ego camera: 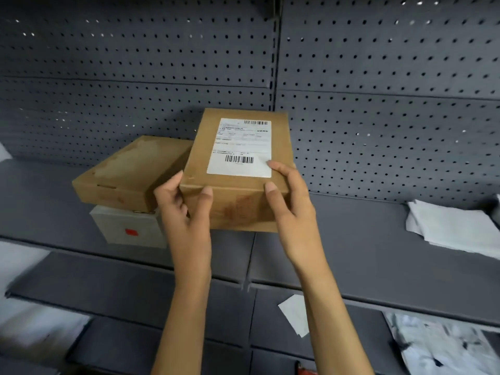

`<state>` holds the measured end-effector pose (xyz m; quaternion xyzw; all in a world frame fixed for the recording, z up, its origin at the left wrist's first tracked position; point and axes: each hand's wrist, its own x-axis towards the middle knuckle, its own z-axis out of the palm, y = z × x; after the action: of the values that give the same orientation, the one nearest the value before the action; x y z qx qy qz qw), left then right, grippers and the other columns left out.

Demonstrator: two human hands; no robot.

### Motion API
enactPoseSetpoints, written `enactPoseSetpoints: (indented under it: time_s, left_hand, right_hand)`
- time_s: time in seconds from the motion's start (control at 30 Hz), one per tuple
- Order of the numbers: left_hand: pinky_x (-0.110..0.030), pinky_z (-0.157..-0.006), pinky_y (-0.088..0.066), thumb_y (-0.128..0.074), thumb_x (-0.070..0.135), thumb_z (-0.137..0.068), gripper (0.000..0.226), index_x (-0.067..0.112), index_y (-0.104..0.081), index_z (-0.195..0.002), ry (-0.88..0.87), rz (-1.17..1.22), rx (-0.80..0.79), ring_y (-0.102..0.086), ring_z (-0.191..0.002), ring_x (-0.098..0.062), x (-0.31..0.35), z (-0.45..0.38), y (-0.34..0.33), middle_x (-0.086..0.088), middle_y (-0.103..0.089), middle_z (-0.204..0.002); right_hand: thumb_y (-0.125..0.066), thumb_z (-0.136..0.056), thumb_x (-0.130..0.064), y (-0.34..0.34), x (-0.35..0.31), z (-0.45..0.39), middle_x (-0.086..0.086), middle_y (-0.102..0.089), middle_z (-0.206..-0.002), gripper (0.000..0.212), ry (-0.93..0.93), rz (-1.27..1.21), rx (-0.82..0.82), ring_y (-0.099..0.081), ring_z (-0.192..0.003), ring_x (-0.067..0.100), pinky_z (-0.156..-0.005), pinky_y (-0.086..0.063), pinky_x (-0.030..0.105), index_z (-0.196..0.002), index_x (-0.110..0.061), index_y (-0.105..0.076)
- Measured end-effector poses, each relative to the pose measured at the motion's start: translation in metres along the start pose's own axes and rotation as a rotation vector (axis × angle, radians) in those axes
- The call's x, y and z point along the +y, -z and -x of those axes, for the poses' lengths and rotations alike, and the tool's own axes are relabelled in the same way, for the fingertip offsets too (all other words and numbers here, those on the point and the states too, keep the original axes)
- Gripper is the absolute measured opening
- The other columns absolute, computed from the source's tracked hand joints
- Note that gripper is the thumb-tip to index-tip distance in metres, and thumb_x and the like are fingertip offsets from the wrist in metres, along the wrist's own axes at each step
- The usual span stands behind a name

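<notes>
A brown cardboard box (205,155) with a white shipping label (243,147) on top sits on the grey shelf (351,239), in the middle of the view. My left hand (184,209) grips its near left corner, thumb on the front face. My right hand (289,204) grips its near right corner, fingers over the top edge by the label. Touching its left side lies a second brown box (130,171), stacked on a grey-white box (127,226) with a red mark.
A dark pegboard wall (378,77) backs the shelf. White folded packets (454,228) lie at the right of the shelf. On the lower shelf (135,288) lie a white paper slip (295,312) and a silvery bag (438,347).
</notes>
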<state>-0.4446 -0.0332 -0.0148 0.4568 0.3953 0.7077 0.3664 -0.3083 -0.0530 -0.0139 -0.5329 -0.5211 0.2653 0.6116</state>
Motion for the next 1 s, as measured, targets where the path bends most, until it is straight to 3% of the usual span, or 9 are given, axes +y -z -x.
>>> enactPoseSetpoints:
  time_s: [0.1,0.17,0.27,0.3,0.37,0.5,0.6,0.77,1.0]
  left_hand:
    - [-0.013,-0.087,-0.049,-0.06,0.003,-0.096,0.029,0.017,-0.046,-0.118,0.036,0.045,-0.068,-0.063,-0.096,0.007,0.008,0.016,-0.021,-0.021,-0.057,-0.125]
    - [-0.009,-0.083,-0.048,-0.059,0.001,-0.096,0.027,0.011,-0.045,-0.117,0.067,0.058,-0.098,-0.063,-0.086,-0.005,0.012,0.028,-0.039,-0.039,-0.043,-0.13]
    - [-0.008,-0.085,-0.046,-0.059,-0.002,-0.095,0.025,0.014,-0.047,-0.11,0.095,0.095,-0.154,-0.06,-0.103,-0.026,0.015,0.049,-0.068,-0.044,-0.031,-0.135]
    - [-0.008,-0.086,-0.046,-0.058,-0.003,-0.095,0.026,0.018,-0.048,-0.106,0.104,0.114,-0.184,-0.056,-0.112,-0.03,0.016,0.058,-0.081,-0.044,-0.032,-0.136]
    - [-0.011,-0.09,-0.046,-0.057,-0.004,-0.095,0.031,0.025,-0.047,-0.1,0.105,0.164,-0.243,-0.059,-0.119,-0.022,0.017,0.076,-0.101,-0.04,-0.044,-0.137]
    - [-0.012,-0.092,-0.047,-0.056,-0.004,-0.095,0.03,0.025,-0.048,-0.099,0.16,0.309,-0.358,-0.06,-0.126,-0.011,0.026,0.121,-0.143,-0.016,-0.059,-0.138]
    - [-0.013,-0.094,-0.047,-0.056,-0.003,-0.096,0.029,0.024,-0.047,-0.099,0.186,0.365,-0.417,-0.06,-0.126,-0.007,0.037,0.158,-0.175,-0.013,-0.06,-0.137]
    - [-0.02,-0.1,-0.048,-0.058,0.0,-0.095,0.028,0.026,-0.047,-0.099,0.215,0.406,-0.473,-0.058,-0.129,-0.016,0.056,0.225,-0.226,-0.015,-0.059,-0.138]
    - [-0.023,-0.102,-0.047,-0.057,0.0,-0.095,0.027,0.023,-0.047,-0.103,0.167,0.502,-0.483,-0.059,-0.127,-0.009,0.097,0.33,-0.294,-0.011,-0.06,-0.137]
  right_hand:
    - [-0.049,-0.098,-0.042,0.026,-0.002,0.008,-0.011,-0.045,-0.154,0.034,-0.018,0.021,0.076,-0.034,-0.15,0.015,-0.119,-0.035,0.05,-0.131,-0.047,-0.054]
    - [-0.049,-0.099,-0.041,0.047,-0.002,0.015,-0.011,-0.048,-0.151,0.032,-0.042,0.033,0.119,-0.038,-0.147,0.015,-0.119,-0.036,0.05,-0.13,-0.046,-0.055]
    - [-0.051,-0.105,-0.032,0.083,-0.003,0.03,-0.014,-0.054,-0.142,0.029,-0.069,0.059,0.19,-0.049,-0.134,0.008,-0.115,-0.041,0.044,-0.131,-0.041,-0.056]
    - [-0.051,-0.106,-0.03,0.099,-0.005,0.036,-0.015,-0.055,-0.14,0.028,-0.076,0.074,0.224,-0.051,-0.131,0.007,-0.115,-0.042,0.042,-0.132,-0.04,-0.056]
    - [-0.051,-0.106,-0.028,0.126,-0.01,0.048,-0.014,-0.055,-0.14,0.028,-0.082,0.103,0.28,-0.051,-0.131,0.006,-0.114,-0.042,0.04,-0.132,-0.038,-0.056]
    - [-0.051,-0.106,-0.024,0.187,-0.022,0.074,-0.014,-0.055,-0.14,0.029,-0.052,0.166,0.406,-0.051,-0.131,0.006,-0.114,-0.042,0.041,-0.133,-0.034,-0.056]
    - [-0.051,-0.104,-0.027,0.233,-0.031,0.097,-0.012,-0.055,-0.14,0.03,-0.033,0.207,0.481,-0.05,-0.133,0.011,-0.113,-0.043,0.047,-0.132,-0.035,-0.056]
    - [-0.049,-0.102,-0.031,0.31,-0.048,0.132,-0.012,-0.054,-0.14,0.03,-0.021,0.259,0.551,-0.051,-0.131,0.009,-0.108,-0.047,0.048,-0.131,-0.035,-0.056]
    - [-0.049,-0.105,-0.029,0.429,-0.074,0.182,-0.011,-0.056,-0.137,0.028,-0.001,0.318,0.547,-0.05,-0.127,0.007,-0.103,-0.044,0.027,-0.133,-0.033,-0.056]
